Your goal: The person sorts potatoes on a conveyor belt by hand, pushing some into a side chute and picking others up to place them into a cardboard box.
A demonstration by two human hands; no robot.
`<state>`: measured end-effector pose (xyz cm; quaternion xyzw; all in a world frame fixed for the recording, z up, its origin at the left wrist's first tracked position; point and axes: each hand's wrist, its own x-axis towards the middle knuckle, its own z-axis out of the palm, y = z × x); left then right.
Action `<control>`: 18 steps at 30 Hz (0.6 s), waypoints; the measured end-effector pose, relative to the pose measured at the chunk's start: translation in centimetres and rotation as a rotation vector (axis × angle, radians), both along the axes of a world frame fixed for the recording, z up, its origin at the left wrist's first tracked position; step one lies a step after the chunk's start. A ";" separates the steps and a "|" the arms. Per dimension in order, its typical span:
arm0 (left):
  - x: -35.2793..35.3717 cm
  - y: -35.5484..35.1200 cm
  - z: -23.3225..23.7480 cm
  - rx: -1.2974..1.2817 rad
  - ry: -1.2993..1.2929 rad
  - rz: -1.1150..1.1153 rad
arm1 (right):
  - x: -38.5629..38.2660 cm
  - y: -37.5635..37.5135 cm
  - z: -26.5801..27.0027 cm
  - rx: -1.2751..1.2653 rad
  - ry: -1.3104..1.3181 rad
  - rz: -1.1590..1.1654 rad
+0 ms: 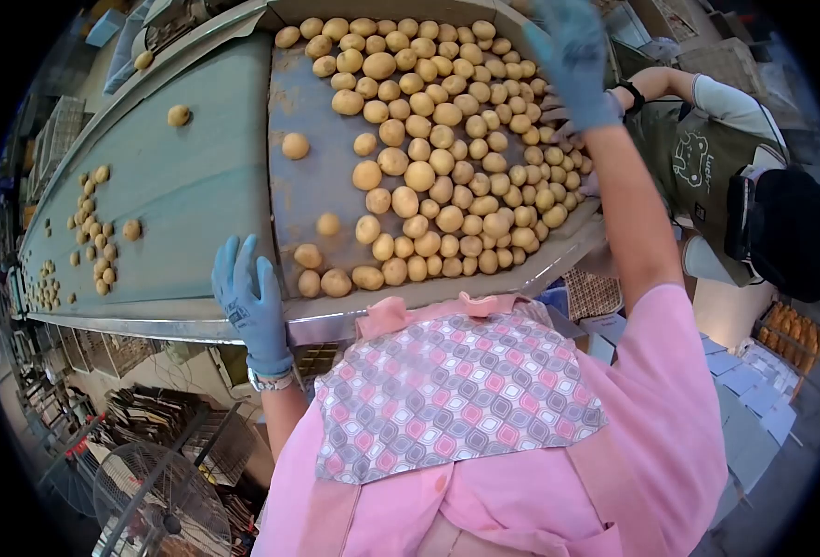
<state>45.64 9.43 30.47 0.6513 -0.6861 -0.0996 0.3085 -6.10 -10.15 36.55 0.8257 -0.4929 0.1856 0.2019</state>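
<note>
My left hand point(248, 302), in a blue glove, rests at the near edge of the green conveyor belt point(196, 186), fingers spread and nothing in them. My right hand point(575, 70), in a similar glove, is stretched out over the far right side of the sorting table point(289, 200). It is smeared by motion and partly cut off at the top, so I cannot tell how its fingers are set. Many round yellow potatoes point(419, 174) cover the table's right part. A few loose ones, such as a single potato point(295, 146), lie nearer the belt.
At the right, a co-worker in a dark cap point(786, 232) reaches into the potatoes beside my right arm. Small groups of potatoes point(94, 227) lie farther down the belt. A metal rim point(326, 327) borders the table. Below left stands a caged fan point(161, 501).
</note>
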 end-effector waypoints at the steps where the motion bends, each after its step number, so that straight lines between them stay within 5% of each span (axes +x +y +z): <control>1: 0.1 0.0 0.2 -0.003 0.008 0.000 | -1.6 -2.1 0.7 -0.134 -0.059 -0.094; 3: 0.7 -0.1 0.1 -0.020 0.013 0.008 | -0.5 -1.2 -1.5 -0.174 -0.179 0.047; 5: 0.7 0.4 0.2 -0.030 0.014 0.031 | 6.6 4.3 -0.6 -0.112 0.140 0.200; 7: -0.2 0.1 0.8 -0.045 0.011 0.052 | 10.7 11.8 -7.1 0.300 0.285 0.216; 11: 0.3 0.0 1.3 -0.044 0.008 -0.014 | 13.6 17.9 -11.4 0.419 -0.016 0.218; 14: -0.8 -0.8 2.3 0.041 0.114 -0.115 | 15.1 16.3 -13.6 0.534 0.045 0.126; 18: -6.7 -1.2 3.6 0.179 -0.022 -0.635 | 15.8 17.4 -11.9 0.551 -0.428 0.104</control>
